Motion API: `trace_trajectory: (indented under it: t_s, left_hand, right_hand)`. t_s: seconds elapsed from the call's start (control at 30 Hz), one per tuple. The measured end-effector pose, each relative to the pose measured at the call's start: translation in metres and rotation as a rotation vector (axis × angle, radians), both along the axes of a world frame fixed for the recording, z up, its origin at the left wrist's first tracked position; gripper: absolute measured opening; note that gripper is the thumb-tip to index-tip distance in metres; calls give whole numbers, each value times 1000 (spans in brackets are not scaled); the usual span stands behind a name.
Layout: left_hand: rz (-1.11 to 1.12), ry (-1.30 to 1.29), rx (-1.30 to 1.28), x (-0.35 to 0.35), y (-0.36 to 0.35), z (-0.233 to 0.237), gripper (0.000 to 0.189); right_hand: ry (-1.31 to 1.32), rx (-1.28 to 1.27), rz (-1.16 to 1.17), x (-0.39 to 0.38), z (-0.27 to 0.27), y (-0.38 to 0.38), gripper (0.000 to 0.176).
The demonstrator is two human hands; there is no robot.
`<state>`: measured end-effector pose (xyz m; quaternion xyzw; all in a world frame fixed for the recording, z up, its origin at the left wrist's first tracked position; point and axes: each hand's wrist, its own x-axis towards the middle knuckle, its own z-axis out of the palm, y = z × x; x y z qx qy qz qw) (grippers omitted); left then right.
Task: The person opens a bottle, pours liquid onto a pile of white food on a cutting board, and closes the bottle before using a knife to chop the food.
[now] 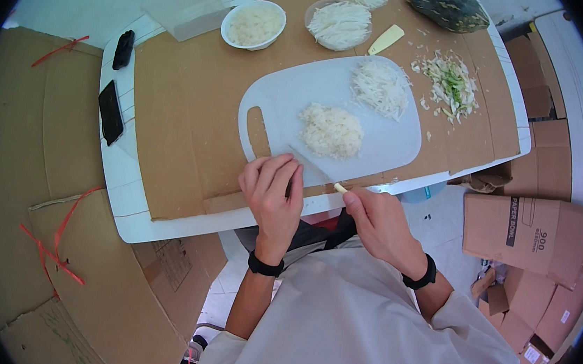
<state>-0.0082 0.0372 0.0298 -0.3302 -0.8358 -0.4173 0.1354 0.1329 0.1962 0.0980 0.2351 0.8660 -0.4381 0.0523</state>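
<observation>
My right hand (pixel 382 222) is closed round the pale handle of a knife (pixel 316 163), whose blade points left over the near edge of the white cutting board (pixel 278 103). By the blade's tip, my left hand (pixel 275 194) rests at the board's near edge, fingers bent and slightly apart, a dark gap showing beside the thumb. A mound of finely chopped white pieces (pixel 331 130) lies mid-board. Behind it, at the far right of the board, is a heap of white shreds (pixel 380 89).
Cardboard (pixel 178 122) covers the table. Along the back are a bowl of chopped white food (pixel 254 25), a container of white shreds (pixel 339 25), a cream-handled tool (pixel 386 40) and a dark green squash (pixel 448 8). Peelings (pixel 451 86) lie right; phones (pixel 111 112) left; boxes (pixel 525 236) beyond.
</observation>
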Motion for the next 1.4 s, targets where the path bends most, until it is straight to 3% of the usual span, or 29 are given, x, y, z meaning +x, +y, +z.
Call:
trace_trajectory:
  t_s: [0.37,0.77,1.4]
  left_hand:
    - [4,3,4,0,0,-2,14]
    - [4,1,6,0,1,0,16]
    - [-18,-11,31,0,0,1,16]
  right_hand:
    - [-20,217,96,-4,1,3,41]
    - [-60,292,74,3,6,3,40]
    - [-59,131,-28,4,19,4,45]
